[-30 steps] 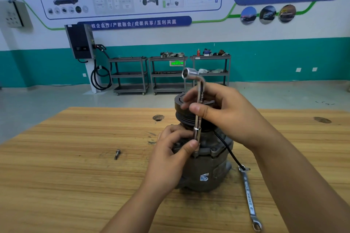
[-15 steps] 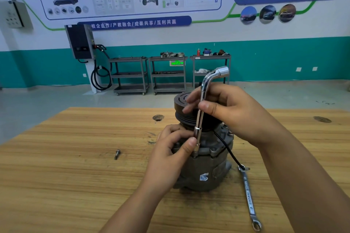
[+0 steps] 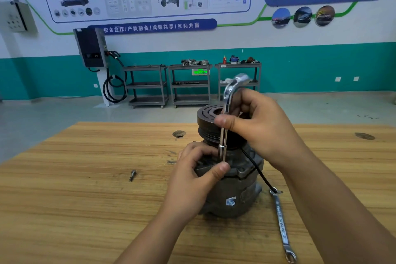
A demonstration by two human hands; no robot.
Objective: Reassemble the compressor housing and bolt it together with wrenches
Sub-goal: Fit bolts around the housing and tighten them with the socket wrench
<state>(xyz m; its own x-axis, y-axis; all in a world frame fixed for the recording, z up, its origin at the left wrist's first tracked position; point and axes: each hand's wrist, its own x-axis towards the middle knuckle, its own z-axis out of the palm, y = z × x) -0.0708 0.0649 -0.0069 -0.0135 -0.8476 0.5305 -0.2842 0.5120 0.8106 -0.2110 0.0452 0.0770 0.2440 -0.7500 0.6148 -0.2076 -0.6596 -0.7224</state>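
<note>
The compressor housing (image 3: 231, 188) is stood upright on the table (image 3: 85, 210), pulley uppermost. It is judged heavy, rigid cast metal, best steadied round its upper body. There it is gripped by the curled fingers of the left hand (image 3: 192, 182). The L-shaped socket wrench (image 3: 224, 128), upright at its shoulder, is pinched by the right hand (image 3: 261, 128). A ring spanner (image 3: 281, 227) and a loose bolt (image 3: 132, 174) are seen on either side.

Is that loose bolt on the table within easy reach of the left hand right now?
Probably yes: only bare table lies between the left hand and the bolt. But that hand is busy gripping the compressor, so it would have to let go first.
</note>
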